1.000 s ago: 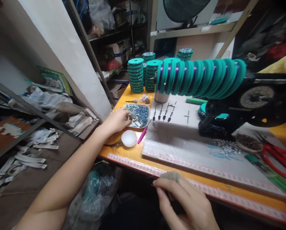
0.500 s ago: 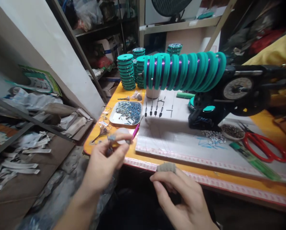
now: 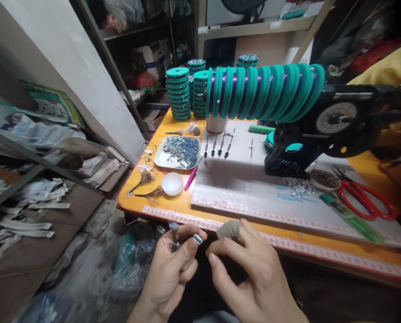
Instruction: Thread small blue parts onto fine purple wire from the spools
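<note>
Just in front of the table edge, my left hand (image 3: 173, 269) pinches a short shiny metal tube (image 3: 198, 239) between thumb and forefinger. Several small bluish metal pieces (image 3: 173, 226) show by its curled fingers; how they are held is unclear. Close on the right is my right hand (image 3: 250, 269), thumb and forefinger pressed together. Whatever may be between those fingertips is too small to make out. A grey-green cover (image 3: 229, 230) wraps one of its fingers. The hands are near each other, and both are above the lap.
On the table stand a tray of small metal pins (image 3: 160, 162), a round white dish (image 3: 172, 184) and a purple pen-like tool (image 3: 190, 179). Teal spools (image 3: 264, 92) fill a black machine's rod. Red-handled scissors (image 3: 368, 202) and a green box cutter (image 3: 353, 220) lie right.
My left hand has moved from over the white dish, down and right towards my right hand. The shiny tube now shows clearly in its fingertips. My right hand has barely moved.
</note>
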Motion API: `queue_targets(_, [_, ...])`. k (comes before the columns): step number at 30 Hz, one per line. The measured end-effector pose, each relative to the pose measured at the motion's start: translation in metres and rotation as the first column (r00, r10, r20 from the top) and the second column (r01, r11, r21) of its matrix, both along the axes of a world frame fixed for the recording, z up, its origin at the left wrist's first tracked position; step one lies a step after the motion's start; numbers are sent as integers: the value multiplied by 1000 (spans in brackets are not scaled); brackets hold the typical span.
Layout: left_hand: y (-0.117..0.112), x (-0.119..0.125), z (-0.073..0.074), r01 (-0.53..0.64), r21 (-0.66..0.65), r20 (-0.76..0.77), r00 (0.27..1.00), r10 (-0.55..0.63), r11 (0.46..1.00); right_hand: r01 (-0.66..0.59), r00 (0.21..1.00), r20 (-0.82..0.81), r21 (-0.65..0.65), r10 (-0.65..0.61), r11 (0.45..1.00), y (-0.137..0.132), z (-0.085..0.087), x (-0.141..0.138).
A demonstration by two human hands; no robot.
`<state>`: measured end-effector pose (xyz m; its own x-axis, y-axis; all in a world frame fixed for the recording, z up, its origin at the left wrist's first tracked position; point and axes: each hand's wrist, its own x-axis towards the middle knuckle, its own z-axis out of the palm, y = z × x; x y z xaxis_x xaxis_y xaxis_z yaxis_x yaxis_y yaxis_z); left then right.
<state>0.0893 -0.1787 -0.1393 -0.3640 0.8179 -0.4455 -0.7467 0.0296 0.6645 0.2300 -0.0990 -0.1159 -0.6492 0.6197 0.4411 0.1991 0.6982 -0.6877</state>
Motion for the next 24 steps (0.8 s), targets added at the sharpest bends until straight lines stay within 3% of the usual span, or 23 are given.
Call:
queue_targets(15, [-2,3,-3,56,46,-48,997,-54,997,25,999,-25,-15,-26,1000,0,7,-8])
queue_targets(20, [-2,5,-7,3,64,-204,979,10,998,0,1000,-19,-3,0,1000,1,0,-4])
queue_targets(24, [-3,4,-6,-33,84,-311,949,58,996,12,998,-67,87,-6,996,4,-8,-2])
